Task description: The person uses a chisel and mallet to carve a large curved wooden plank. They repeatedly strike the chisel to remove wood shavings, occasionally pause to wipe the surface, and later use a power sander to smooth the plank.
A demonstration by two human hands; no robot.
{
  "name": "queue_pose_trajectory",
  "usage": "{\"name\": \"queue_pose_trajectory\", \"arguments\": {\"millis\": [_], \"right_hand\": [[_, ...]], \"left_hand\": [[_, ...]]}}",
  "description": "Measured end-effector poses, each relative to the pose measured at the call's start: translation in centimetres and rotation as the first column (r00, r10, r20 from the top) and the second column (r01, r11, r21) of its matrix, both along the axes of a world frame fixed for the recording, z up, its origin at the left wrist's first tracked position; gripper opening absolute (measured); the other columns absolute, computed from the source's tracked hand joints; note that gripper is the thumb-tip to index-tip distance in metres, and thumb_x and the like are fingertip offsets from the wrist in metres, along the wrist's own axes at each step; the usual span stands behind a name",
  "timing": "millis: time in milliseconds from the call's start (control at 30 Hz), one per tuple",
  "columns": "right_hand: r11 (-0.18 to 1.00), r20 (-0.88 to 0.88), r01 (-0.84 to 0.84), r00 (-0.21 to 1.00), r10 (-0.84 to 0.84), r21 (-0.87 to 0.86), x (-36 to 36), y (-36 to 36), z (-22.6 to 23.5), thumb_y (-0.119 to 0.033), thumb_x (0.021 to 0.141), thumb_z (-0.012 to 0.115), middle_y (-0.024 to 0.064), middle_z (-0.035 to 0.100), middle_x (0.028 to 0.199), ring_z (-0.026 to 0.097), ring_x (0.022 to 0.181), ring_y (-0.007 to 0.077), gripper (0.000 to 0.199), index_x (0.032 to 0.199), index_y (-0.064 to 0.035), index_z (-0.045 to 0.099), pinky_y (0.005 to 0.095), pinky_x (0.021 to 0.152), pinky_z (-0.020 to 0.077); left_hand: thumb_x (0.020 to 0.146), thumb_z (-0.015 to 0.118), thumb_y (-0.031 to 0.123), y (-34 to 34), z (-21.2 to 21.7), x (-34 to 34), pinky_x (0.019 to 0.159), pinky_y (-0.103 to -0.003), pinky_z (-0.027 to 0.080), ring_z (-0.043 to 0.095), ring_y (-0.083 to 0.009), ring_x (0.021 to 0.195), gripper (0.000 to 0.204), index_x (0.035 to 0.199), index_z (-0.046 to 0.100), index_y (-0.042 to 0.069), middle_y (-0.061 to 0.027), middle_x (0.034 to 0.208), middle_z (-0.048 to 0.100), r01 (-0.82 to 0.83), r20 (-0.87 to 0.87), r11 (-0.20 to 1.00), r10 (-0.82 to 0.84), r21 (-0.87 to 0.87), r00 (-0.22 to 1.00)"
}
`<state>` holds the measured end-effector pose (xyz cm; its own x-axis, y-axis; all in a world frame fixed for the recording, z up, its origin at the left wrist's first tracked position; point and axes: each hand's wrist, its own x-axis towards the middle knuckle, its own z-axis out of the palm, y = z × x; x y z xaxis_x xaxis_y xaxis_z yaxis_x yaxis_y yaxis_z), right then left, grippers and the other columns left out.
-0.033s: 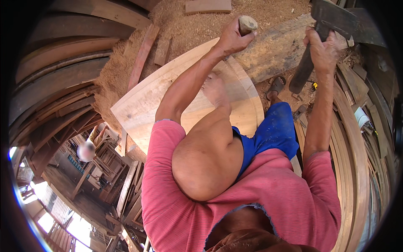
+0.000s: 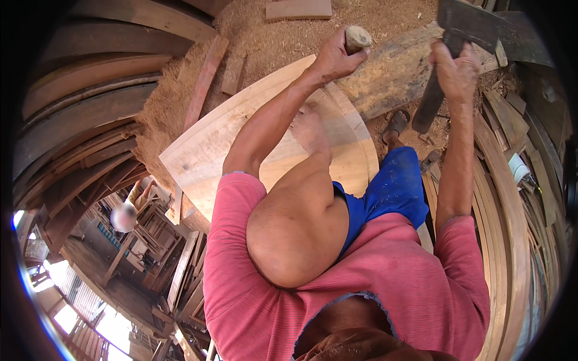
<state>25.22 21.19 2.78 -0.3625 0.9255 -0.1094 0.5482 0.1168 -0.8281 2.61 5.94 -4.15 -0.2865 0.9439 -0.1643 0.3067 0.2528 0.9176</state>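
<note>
My left hand [image 2: 338, 59] is closed round a chisel by its thick wooden handle [image 2: 357, 38], whose pale, battered end points up. The blade is hidden beneath the hand. Below it lies a broad, light wooden panel [image 2: 211, 141] with a curved edge, and my bare foot [image 2: 310, 127] presses on that panel. Off to the right, my right hand [image 2: 456, 69] grips a dark mallet [image 2: 472, 25] just under its head. The mallet's handle [image 2: 428, 102] slants down from the hand, and its head is raised apart from the chisel.
A heavy, rough timber [image 2: 385, 78] lies beyond the panel amid sawdust [image 2: 253, 36]. Stacked boards [image 2: 90, 102] line the left, and long curved planks [image 2: 503, 210] run along the right. My sandalled foot [image 2: 396, 123] is beside the timber. Another person [image 2: 125, 216] is far off at left.
My right hand and the mallet have shifted slightly to the left. My left hand with the chisel has barely moved, and the panel stays put.
</note>
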Motion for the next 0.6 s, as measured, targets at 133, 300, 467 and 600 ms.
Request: {"name": "queue_pose_trajectory", "arguments": {"millis": [133, 300, 467, 600], "right_hand": [[0.851, 0.392, -0.483, 0.756, 0.524, -0.206, -2.1, -3.0, -1.2, -0.034, 0.089, 0.063, 0.0278, 0.069, 0.114, 0.066, 0.111, 0.0415, 0.057, 0.128, 0.0058, 0.058, 0.0467, 0.098, 0.0501], [0.946, 0.121, -0.136, 0.977, 0.178, -0.294, -0.9, -1.5, -0.8, -0.03, 0.086, 0.067, 0.0266, 0.07, 0.112, 0.068, 0.109, 0.0398, 0.05, 0.12, 0.0049, 0.061, 0.0472, 0.095, 0.0509], [0.971, 0.239, -0.129, 0.955, 0.177, -0.202, -1.0, -2.1, -4.6, -0.034, 0.086, 0.063, 0.0276, 0.07, 0.108, 0.068, 0.103, 0.0404, 0.053, 0.121, 0.0063, 0.061, 0.0463, 0.092, 0.0519], [0.902, 0.211, -0.343, 0.891, 0.401, -0.262, -0.3, -3.1, -3.6, -0.03, 0.084, 0.063, 0.0254, 0.07, 0.099, 0.069, 0.094, 0.0385, 0.051, 0.12, 0.0057, 0.061, 0.0428, 0.085, 0.0538]], "left_hand": [[0.085, 0.081, 0.024, 0.3, -0.8, 1.1, 0.084, -0.036, 0.054, 0.068, -0.0199, 0.093, 0.04, 0.115, 0.061, 0.007, -0.008, 0.101, 0.07, 0.084, 0.005, 0.996, -0.084, -0.004, 0.996], [0.089, 0.081, 0.022, 1.2, -1.8, 0.5, 0.089, -0.033, 0.052, 0.065, -0.0154, 0.1, 0.043, 0.121, 0.059, 0.005, -0.006, 0.109, 0.07, 0.181, 0.153, 0.979, -0.165, -0.096, 0.974], [0.089, 0.08, 0.024, 2.7, -1.6, 0.6, 0.095, -0.034, 0.052, 0.066, -0.0177, 0.111, 0.045, 0.123, 0.059, 0.004, -0.009, 0.117, 0.071, 0.243, 0.117, 0.956, -0.226, -0.161, 0.967], [0.083, 0.082, 0.029, 2.0, -4.5, 0.4, 0.088, -0.038, 0.054, 0.069, -0.0234, 0.099, 0.048, 0.119, 0.062, 0.006, -0.0135, 0.105, 0.071, 0.19, 0.002, 0.981, -0.19, -0.042, 0.982]]}}
